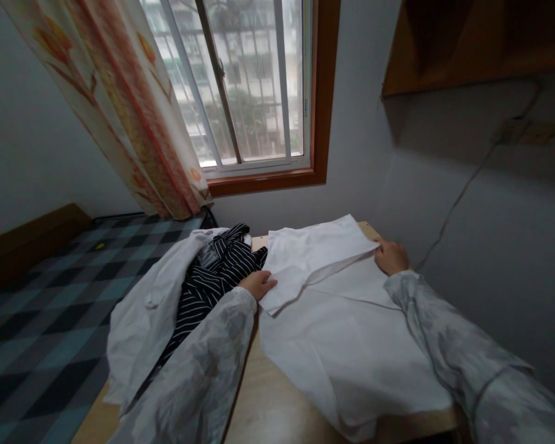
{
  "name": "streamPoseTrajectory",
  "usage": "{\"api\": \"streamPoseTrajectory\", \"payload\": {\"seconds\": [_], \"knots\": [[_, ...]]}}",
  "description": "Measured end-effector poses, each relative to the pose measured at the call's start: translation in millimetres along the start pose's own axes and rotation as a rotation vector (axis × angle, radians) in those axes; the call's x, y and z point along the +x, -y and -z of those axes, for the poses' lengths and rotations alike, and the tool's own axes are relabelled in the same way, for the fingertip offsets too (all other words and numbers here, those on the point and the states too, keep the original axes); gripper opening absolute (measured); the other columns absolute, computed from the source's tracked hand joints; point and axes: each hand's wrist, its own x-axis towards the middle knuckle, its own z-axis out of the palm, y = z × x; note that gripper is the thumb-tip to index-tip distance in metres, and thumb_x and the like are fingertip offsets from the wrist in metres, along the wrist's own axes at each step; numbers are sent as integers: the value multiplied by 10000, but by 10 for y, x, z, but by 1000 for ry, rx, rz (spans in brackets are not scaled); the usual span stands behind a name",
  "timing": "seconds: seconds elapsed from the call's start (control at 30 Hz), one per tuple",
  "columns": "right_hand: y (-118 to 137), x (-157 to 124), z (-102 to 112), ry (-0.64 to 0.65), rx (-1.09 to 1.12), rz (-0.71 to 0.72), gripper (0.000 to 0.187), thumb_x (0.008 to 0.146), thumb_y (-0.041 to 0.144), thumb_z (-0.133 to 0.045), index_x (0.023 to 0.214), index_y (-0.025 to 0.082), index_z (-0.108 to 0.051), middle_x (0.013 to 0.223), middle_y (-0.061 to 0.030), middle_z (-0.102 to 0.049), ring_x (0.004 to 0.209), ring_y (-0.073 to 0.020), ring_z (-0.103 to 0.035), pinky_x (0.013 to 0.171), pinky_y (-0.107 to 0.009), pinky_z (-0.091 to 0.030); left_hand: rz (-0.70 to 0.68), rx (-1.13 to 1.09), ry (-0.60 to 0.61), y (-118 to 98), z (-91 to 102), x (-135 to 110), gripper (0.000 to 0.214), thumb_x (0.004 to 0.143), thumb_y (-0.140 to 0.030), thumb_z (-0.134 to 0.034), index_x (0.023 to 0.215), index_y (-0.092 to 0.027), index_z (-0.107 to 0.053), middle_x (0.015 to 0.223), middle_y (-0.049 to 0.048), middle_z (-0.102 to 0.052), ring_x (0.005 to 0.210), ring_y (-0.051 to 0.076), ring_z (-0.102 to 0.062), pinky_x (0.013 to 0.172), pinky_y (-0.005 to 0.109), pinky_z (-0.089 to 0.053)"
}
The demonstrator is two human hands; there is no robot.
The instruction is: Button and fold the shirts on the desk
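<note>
A white garment (346, 345) lies spread on a wooden table, its far part folded over toward me as a flat band. My right hand (392, 256) closes on the right corner of that folded band, thumb and fingers pinching its edge. At the band's left edge, my left hand (259, 284) holds the cloth between thumb and fingers; the fingertips are partly hidden. Just left of this hand lies a heap made of a black-and-white striped garment (203, 285) and another white garment (143, 308) with a button.
The light wooden table (277, 394) stands against the wall below a window (259, 86). A bed with a checked sheet (41, 308) adjoins on the left, beside a floral curtain (134, 117). On the right wall are a shelf (472, 61) and a hanging cable (457, 197).
</note>
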Motion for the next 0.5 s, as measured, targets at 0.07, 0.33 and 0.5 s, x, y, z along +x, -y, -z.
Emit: {"api": "streamPoseTrajectory", "payload": {"seconds": [0.07,0.33,0.5], "knots": [[-68,4,-32,48,-9,-113,485,971,224,-500,1398,174,-726,1199,-221,-765,1160,-355,-685,1056,-461,-448,35,68,-8,-45,-15,-36,288,884,-512,-684,797,-238,-706,816,49,-713,833,251,-678,747,308,-450],[-199,265,8,196,254,-227,471,937,218,-470,1253,120,-805,1156,-187,-803,1059,-289,-736,853,-307,-533,155,282,-45,-267,24,-130,552,784,-766,-726,728,-222,-647,928,129,-764,971,347,-721,839,378,-487],[-294,506,173,202,296,-220,349,930,284,-541,994,125,-845,862,-161,-801,869,-287,-740,743,-311,-539,214,264,-248,-341,77,-87,452,1016,-617,-486,993,-202,-663,1094,155,-753,1011,324,-718,884,393,-491]]}}
